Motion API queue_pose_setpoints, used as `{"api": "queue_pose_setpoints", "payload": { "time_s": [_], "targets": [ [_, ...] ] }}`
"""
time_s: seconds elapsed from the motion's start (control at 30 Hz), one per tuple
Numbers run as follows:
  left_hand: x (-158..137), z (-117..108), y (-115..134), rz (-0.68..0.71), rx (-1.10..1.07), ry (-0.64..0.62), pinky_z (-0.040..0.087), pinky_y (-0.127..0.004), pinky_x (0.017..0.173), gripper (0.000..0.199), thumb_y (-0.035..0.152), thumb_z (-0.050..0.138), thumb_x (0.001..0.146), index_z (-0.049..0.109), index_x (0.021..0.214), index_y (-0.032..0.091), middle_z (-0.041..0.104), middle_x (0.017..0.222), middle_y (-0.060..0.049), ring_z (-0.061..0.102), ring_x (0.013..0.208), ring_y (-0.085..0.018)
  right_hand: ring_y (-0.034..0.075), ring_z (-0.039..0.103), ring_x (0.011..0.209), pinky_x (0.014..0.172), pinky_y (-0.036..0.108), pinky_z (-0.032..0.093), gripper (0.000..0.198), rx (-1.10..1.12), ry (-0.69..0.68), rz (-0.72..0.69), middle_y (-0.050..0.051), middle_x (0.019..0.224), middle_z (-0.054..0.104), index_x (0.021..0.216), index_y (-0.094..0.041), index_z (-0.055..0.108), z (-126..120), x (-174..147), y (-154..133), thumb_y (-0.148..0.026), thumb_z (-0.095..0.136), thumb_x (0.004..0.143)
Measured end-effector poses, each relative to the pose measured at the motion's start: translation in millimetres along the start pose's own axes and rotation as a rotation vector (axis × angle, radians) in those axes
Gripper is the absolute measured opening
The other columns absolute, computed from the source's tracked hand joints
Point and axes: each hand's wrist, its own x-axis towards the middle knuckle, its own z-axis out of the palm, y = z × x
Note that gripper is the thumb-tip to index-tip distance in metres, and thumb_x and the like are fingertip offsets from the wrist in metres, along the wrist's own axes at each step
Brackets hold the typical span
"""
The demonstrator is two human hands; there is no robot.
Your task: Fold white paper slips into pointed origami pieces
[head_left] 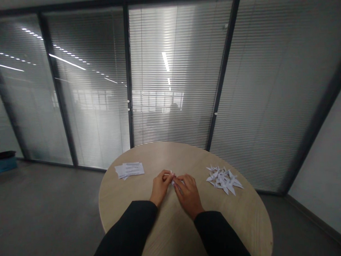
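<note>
Near the middle of the round table, my left hand (161, 185) and my right hand (187, 191) meet at the fingertips. Both are closed in a pinch on a small piece of folded white paper (172, 182). Most of the paper is hidden behind the fingers, so its full shape does not show. To the right of my right hand lies a pile of pointed, folded white paper pieces (224, 179). Left of my left hand is a small stack of flat paper sheets (132, 169) with printed lines on the top one.
The round wooden table (171, 152) stands close to a glass partition with blinds (176, 120) in dark frames. A blue bin (4, 163) with a dark rim sits on the grey floor at far left. A pale wall (322, 156) rises on the right.
</note>
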Motion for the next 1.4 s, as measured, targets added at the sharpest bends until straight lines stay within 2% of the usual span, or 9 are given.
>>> {"api": "queue_pose_setpoints", "payload": {
  "time_s": [0.1,0.27,0.53,0.77,0.87,1.0,1.13,1.3,1.4],
  "targets": [
    [3.7,-0.2,-3.7,-0.039,-0.105,0.013,0.048,-0.025,0.061,0.034,0.05,0.062,0.072,0.06,0.077,0.016,0.07,0.068,-0.004,0.064,0.063,-0.017,0.022,0.056,0.097,0.098,0.049,0.038,0.03,0.073,0.016,0.036,0.007,0.1,0.063,0.117,-0.026,0.057,0.5,-0.4,0.5,-0.024,0.051,0.088],
    [5.7,-3.0,-5.9,-0.026,-0.162,0.021,0.048,-0.025,0.063,0.033,0.049,0.058,0.076,0.06,0.076,0.016,0.07,0.071,-0.006,0.064,0.066,-0.016,0.023,0.054,0.107,0.093,0.042,0.046,0.034,0.288,0.108,0.241,0.01,0.113,0.059,0.121,-0.022,0.053,-1.4,0.0,5.3,-0.028,0.051,0.087],
    [7.0,-8.1,-6.0,0.027,-0.01,0.063,0.047,-0.027,0.066,0.032,0.048,0.054,0.08,0.061,0.078,0.016,0.071,0.074,-0.007,0.065,0.07,-0.018,0.021,0.059,0.092,0.085,0.037,0.049,0.018,0.384,0.059,0.257,0.006,0.095,0.064,0.101,-0.023,0.063,-4.2,1.8,7.6,-0.026,0.052,0.087],
    [7.2,-7.9,-9.4,0.022,0.043,0.106,0.047,-0.027,0.065,0.032,0.049,0.051,0.081,0.057,0.084,0.018,0.071,0.077,-0.007,0.066,0.071,-0.017,0.02,0.059,0.089,0.082,0.036,0.05,0.027,0.354,0.129,0.362,0.007,0.096,0.062,0.11,-0.02,0.058,1.4,-0.4,10.6,-0.03,0.054,0.085],
    [6.3,-7.0,-8.8,0.022,0.033,0.125,0.048,-0.028,0.065,0.03,0.049,0.05,0.082,0.053,0.086,0.019,0.071,0.078,-0.007,0.065,0.07,-0.018,0.02,0.061,0.082,0.078,0.035,0.049,0.026,0.355,0.113,0.428,0.005,0.087,0.064,0.104,-0.019,0.057,4.9,-2.5,11.8,-0.033,0.058,0.082],
    [4.2,-5.0,-7.4,0.038,0.022,0.067,0.049,-0.028,0.064,0.026,0.045,0.05,0.083,0.051,0.086,0.019,0.07,0.077,-0.006,0.065,0.072,-0.017,0.022,0.06,0.083,0.079,0.037,0.047,0.017,0.295,0.122,0.448,0.005,0.085,0.065,0.09,-0.021,0.059,4.0,-2.6,11.8,-0.036,0.056,0.083],
    [2.7,-3.3,-6.6,0.086,0.034,-0.012,0.048,-0.027,0.071,0.02,0.038,0.052,0.083,0.051,0.091,0.02,0.069,0.081,-0.004,0.065,0.078,-0.016,0.022,0.06,0.086,0.081,0.038,0.045,0.017,0.289,0.114,0.404,0.005,0.088,0.066,0.091,-0.021,0.06,0.2,-0.5,10.7,-0.036,0.053,0.086],
    [0.2,-0.8,-1.8,0.074,0.078,-0.097,0.046,-0.024,0.066,0.028,0.035,0.056,0.081,0.053,0.105,0.021,0.066,0.087,-0.002,0.063,0.08,-0.015,0.022,0.06,0.085,0.079,0.037,0.045,0.018,0.263,0.144,0.365,0.005,0.085,0.066,0.087,-0.022,0.061,-0.1,-0.1,10.7,-0.037,0.052,0.087],
    [-1.6,-1.0,0.9,0.13,0.131,-0.145,0.046,-0.027,0.073,0.03,0.031,0.055,0.082,0.056,0.11,0.021,0.065,0.096,-0.005,0.061,0.089,-0.016,0.022,0.06,0.084,0.078,0.038,0.045,0.018,0.257,0.157,0.375,0.005,0.084,0.066,0.086,-0.022,0.061,0.5,-0.6,12.0,-0.038,0.052,0.087]
  ]
}}
